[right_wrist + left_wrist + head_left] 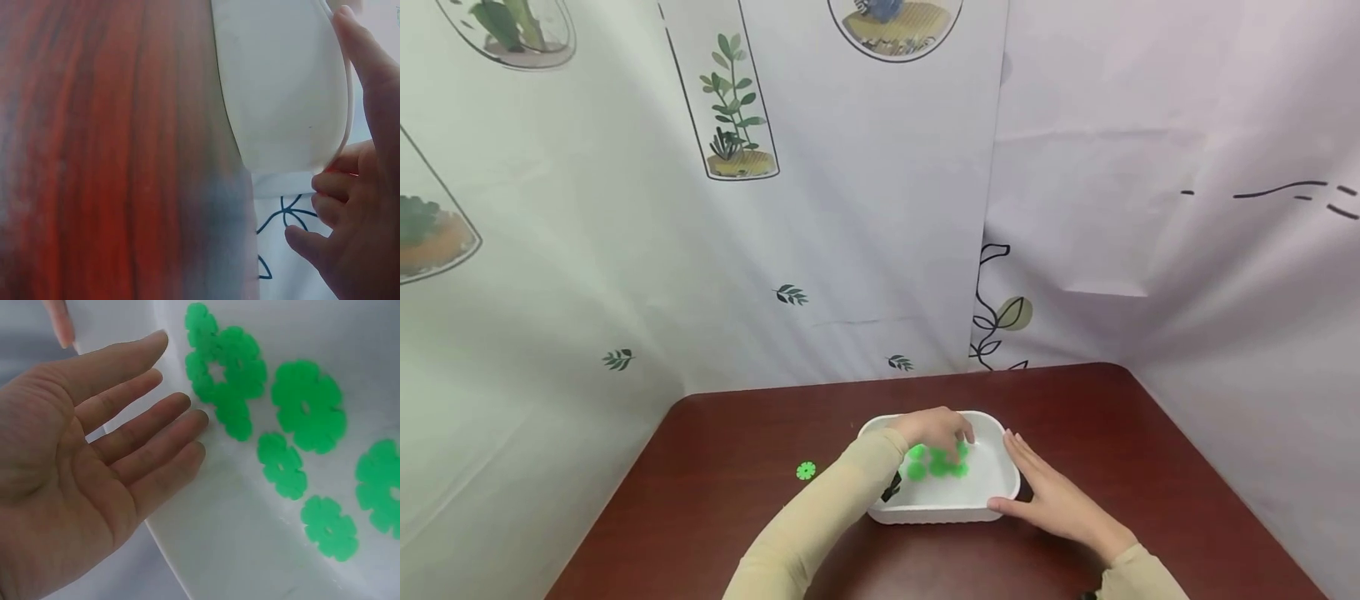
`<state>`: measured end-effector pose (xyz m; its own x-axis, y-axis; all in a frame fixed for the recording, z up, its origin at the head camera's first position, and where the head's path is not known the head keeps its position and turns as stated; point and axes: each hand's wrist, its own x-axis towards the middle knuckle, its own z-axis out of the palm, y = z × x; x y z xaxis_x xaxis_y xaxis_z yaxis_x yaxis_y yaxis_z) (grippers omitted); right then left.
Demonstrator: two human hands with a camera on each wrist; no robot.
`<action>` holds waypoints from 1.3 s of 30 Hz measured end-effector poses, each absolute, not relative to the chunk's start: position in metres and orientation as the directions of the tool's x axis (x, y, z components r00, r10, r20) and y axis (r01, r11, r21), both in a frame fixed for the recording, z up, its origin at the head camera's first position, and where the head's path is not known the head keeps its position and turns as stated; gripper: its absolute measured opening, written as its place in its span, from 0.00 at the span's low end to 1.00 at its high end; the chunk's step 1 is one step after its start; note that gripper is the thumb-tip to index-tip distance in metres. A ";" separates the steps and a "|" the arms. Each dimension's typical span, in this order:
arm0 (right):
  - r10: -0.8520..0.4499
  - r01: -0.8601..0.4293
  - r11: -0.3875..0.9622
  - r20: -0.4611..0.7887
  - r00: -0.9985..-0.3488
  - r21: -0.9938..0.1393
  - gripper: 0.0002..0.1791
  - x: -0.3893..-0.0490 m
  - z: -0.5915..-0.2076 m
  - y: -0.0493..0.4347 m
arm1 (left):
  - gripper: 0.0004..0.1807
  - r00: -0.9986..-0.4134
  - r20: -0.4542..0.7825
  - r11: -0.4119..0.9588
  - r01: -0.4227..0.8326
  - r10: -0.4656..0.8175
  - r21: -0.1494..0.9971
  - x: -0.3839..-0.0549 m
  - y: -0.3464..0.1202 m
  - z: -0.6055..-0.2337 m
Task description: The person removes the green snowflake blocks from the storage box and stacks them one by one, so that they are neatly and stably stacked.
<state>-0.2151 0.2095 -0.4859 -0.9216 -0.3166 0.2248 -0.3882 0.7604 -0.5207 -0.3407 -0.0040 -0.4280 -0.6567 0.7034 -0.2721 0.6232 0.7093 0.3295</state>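
A white rectangular tray (992, 475) with rounded corners stands on the table, holding several flat green notched plastic discs (309, 406), some overlapping. My left hand (936, 429) reaches over the tray from the left. In the left wrist view its fingers (150, 447) are loosely extended beside the discs, palm showing, with nothing held. At the tray's right end, my right hand (1060, 500) touches the rim, thumb near the front corner and fingers farther back. The right wrist view shows its fingertips (331, 184) against the tray's outer side.
One more green disc (806, 471) lies on the dark red-brown wooden table (737, 442), left of the tray. White fabric (865, 225) printed with plants and jars hangs behind the table and along both sides.
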 end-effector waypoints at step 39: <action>-0.299 -0.381 0.767 0.238 -0.924 -0.516 0.58 -0.214 -0.492 0.206 | 0.09 -0.664 -0.232 0.701 0.697 0.711 0.154 -0.326 0.001 -0.443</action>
<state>-0.2135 0.2064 -0.4917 -0.9241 -0.2986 0.2384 -0.3810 0.7674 -0.5157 -0.3260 0.0013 -0.4425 -0.6639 0.7109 -0.2320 0.6965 0.7008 0.1543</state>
